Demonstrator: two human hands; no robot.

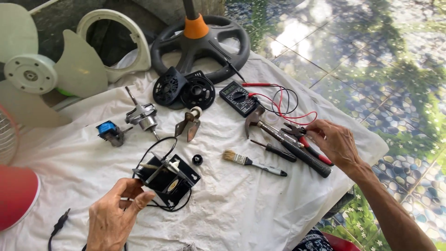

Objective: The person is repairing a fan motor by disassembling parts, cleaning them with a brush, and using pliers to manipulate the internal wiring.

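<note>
My left hand (114,214) pinches the near edge of a black square motor stator (169,179) with a thin black wire looping round it, lying on the white cloth (232,209). My right hand (334,142) reaches to the right side of the cloth and touches the red-handled pliers (309,142) that lie next to a hammer (290,146) with a black grip. Whether its fingers grip the pliers is unclear. Between the hands lie a small paintbrush (251,162) and a dark screwdriver (274,149).
A black multimeter (238,98) with red and black leads, two round black motor covers (183,90), a metal rotor with shaft (141,116), a blue-topped part (109,131) and a bracket (189,124) lie further back. A fan base (200,39), white blades (55,69) and a grille ring stand behind.
</note>
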